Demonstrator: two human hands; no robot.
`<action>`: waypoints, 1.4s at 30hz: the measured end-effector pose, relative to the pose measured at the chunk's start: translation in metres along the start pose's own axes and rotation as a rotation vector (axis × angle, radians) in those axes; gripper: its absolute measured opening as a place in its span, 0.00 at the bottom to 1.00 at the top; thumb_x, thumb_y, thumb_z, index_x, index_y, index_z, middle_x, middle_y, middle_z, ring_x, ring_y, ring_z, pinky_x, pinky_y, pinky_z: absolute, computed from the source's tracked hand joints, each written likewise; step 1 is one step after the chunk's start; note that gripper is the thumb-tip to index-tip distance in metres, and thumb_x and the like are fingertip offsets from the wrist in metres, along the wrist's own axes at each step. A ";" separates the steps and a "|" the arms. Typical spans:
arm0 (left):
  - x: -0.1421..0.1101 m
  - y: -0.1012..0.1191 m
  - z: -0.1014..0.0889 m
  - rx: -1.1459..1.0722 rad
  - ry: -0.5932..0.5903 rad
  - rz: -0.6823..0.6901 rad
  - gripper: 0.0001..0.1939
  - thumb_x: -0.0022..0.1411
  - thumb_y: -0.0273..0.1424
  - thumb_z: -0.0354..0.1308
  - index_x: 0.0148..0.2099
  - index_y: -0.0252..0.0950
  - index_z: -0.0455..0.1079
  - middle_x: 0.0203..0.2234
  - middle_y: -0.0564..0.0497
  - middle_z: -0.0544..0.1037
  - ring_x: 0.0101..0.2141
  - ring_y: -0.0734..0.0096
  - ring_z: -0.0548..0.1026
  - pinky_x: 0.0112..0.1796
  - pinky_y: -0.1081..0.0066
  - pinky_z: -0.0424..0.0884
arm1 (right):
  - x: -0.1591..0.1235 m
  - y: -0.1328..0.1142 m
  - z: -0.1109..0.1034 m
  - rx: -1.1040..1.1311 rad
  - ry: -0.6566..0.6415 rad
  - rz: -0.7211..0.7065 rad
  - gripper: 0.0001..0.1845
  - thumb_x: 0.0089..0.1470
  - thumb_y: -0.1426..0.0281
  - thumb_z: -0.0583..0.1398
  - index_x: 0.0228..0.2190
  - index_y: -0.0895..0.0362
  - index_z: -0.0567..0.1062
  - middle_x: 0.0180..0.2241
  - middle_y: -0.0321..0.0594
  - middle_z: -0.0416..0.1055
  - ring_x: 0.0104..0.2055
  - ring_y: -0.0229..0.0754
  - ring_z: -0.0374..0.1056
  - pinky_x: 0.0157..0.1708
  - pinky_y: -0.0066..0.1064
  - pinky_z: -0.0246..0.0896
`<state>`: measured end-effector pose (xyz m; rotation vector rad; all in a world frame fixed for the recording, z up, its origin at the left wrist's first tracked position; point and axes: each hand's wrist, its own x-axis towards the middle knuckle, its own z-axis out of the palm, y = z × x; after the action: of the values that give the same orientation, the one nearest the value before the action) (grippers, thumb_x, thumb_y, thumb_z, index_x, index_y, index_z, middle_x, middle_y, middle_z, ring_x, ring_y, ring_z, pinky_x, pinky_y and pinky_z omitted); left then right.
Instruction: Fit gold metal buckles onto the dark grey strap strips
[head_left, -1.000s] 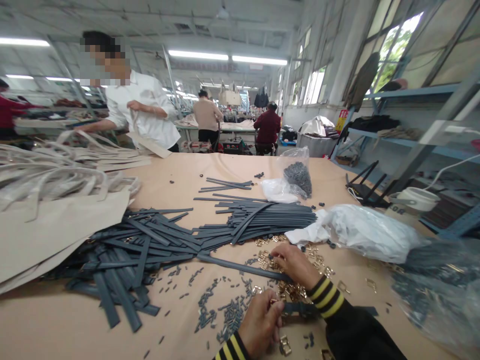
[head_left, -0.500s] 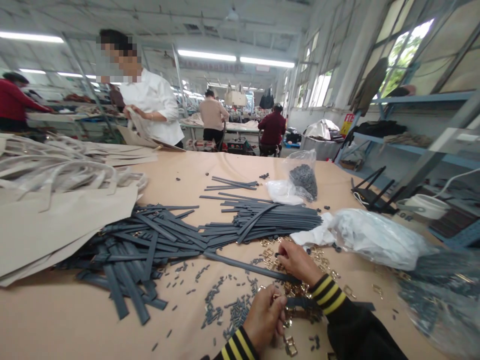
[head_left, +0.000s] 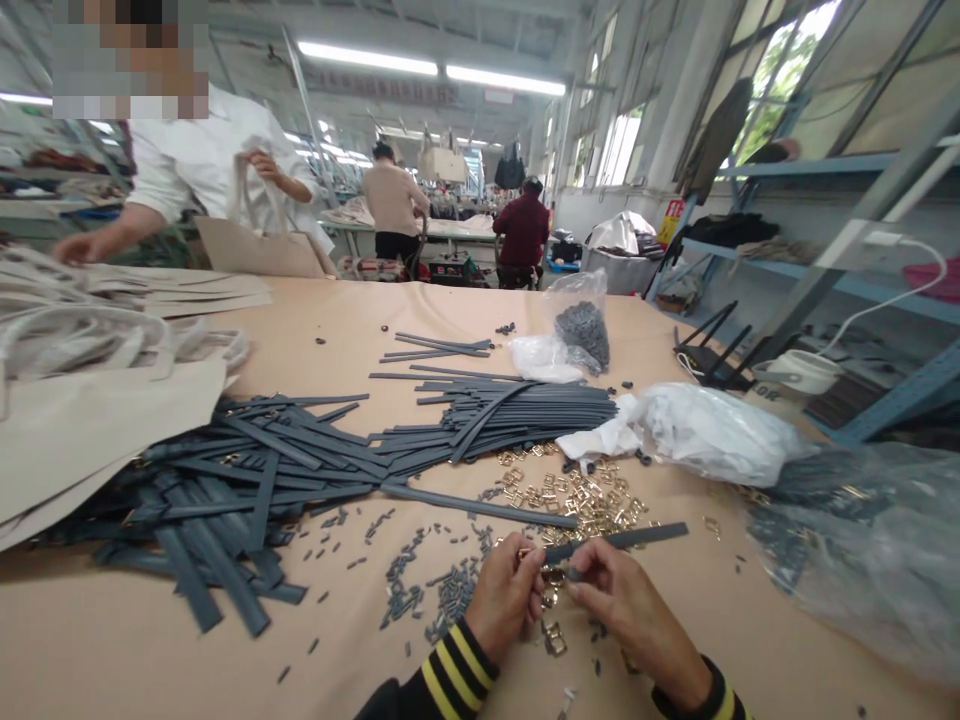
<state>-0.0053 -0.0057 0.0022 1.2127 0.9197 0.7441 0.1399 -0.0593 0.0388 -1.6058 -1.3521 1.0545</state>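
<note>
My left hand (head_left: 504,592) is closed around one end of a dark grey strap (head_left: 649,536), which runs out to the right over the table. Close beside it, my right hand (head_left: 616,598) pinches a small dark piece (head_left: 574,575) between thumb and fingertips, just below the strap. Whether that piece touches the strap is hard to make out. Gold metal buckles (head_left: 592,500) lie scattered behind both hands, and a few more sit beneath them. Left of my left hand are many small dark tubular bits (head_left: 450,595).
Loose grey straps (head_left: 247,480) are heaped at left, beside beige bags (head_left: 97,430). A neater strap bundle (head_left: 525,415) lies ahead. Plastic bags (head_left: 712,435) fill the right side, near a black router (head_left: 712,345). Across the table, a person in white (head_left: 202,150) handles a beige bag.
My right hand has come back from the buckle pile to beside my left hand, with a small dark piece. The view has shifted; the person in white now reaches toward the stacked bags.
</note>
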 end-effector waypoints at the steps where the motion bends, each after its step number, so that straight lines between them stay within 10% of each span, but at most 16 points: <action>1: 0.000 0.000 0.000 -0.002 0.003 -0.001 0.12 0.56 0.39 0.49 0.28 0.35 0.57 0.12 0.60 0.65 0.09 0.83 0.60 0.10 0.83 0.53 | 0.000 0.000 0.002 -0.016 0.031 -0.015 0.06 0.41 0.75 0.58 0.23 0.56 0.63 0.23 0.31 0.61 0.26 0.36 0.58 0.26 0.25 0.54; 20: 0.000 0.004 -0.001 -0.035 0.006 -0.023 0.13 0.56 0.39 0.49 0.28 0.35 0.56 0.11 0.60 0.64 0.09 0.83 0.60 0.10 0.83 0.54 | 0.011 0.020 0.012 0.216 0.281 0.035 0.11 0.45 0.64 0.59 0.22 0.59 0.68 0.19 0.33 0.63 0.21 0.36 0.58 0.22 0.25 0.53; 42: -0.001 0.001 -0.004 -0.048 -0.073 0.039 0.12 0.56 0.38 0.50 0.28 0.35 0.57 0.11 0.60 0.65 0.10 0.83 0.61 0.11 0.83 0.56 | 0.008 0.003 0.015 0.361 0.122 0.027 0.13 0.41 0.64 0.62 0.29 0.59 0.71 0.27 0.39 0.72 0.29 0.42 0.68 0.30 0.33 0.66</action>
<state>-0.0090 -0.0044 0.0028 1.2112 0.8157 0.7440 0.1275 -0.0511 0.0294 -1.3963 -0.9959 1.1240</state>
